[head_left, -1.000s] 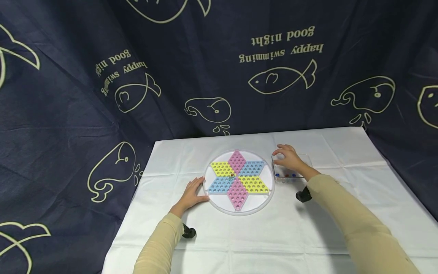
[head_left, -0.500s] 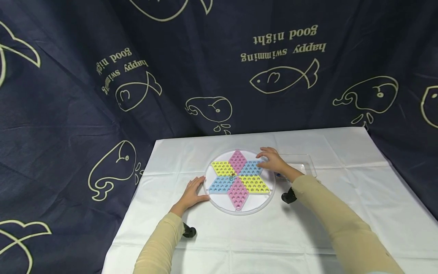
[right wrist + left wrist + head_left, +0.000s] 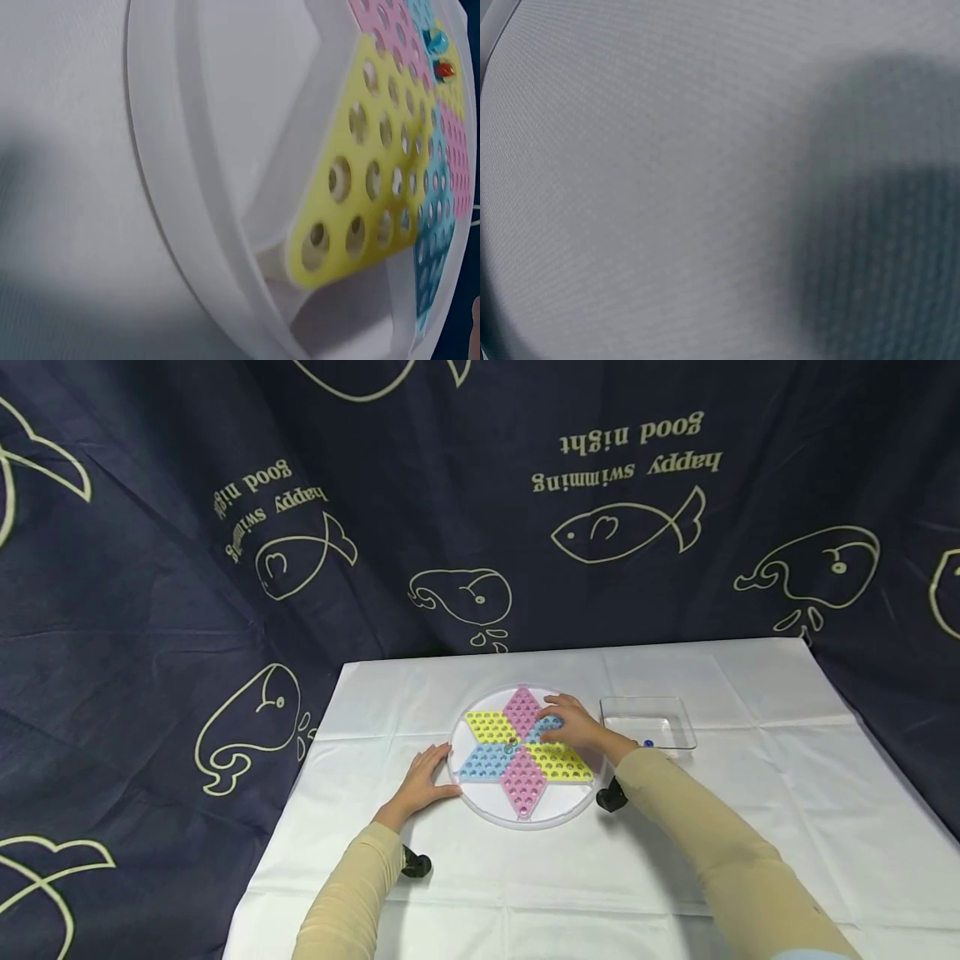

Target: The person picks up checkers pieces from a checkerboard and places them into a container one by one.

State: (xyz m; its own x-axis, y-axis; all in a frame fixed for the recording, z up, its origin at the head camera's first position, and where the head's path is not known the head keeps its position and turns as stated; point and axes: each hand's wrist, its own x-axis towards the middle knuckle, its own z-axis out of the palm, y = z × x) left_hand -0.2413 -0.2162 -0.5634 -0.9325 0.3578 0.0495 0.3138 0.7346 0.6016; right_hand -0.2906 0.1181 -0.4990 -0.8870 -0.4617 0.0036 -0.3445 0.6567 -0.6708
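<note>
A round white Chinese checkers board [image 3: 465,806] lies on the cloth, its six-pointed star in pink, yellow and blue. Near the star's middle sit a teal marble [image 3: 436,40] and a red marble [image 3: 445,70]. My left hand [image 3: 422,783] rests at the board's left rim, fingers and thumb spread. Over the upper right blue section hovers my right hand [image 3: 573,724], index finger and thumb bent toward each other; I cannot tell whether a marble is between them. To its right stands a clear plastic box [image 3: 684,727] with a blue marble [image 3: 648,743]; my right forearm covers its near left corner.
White cloth [image 3: 480,877] covers the table. Behind it hangs a dark blue curtain [image 3: 420,485] with fish and whale outlines. Each wrist carries a small black camera [image 3: 612,796]. The left wrist view holds only blurred pale cloth and shadow.
My right hand has moved left from over the clear box to above the board's blue section, leaving more of the box in sight. The left hand has stayed at the rim.
</note>
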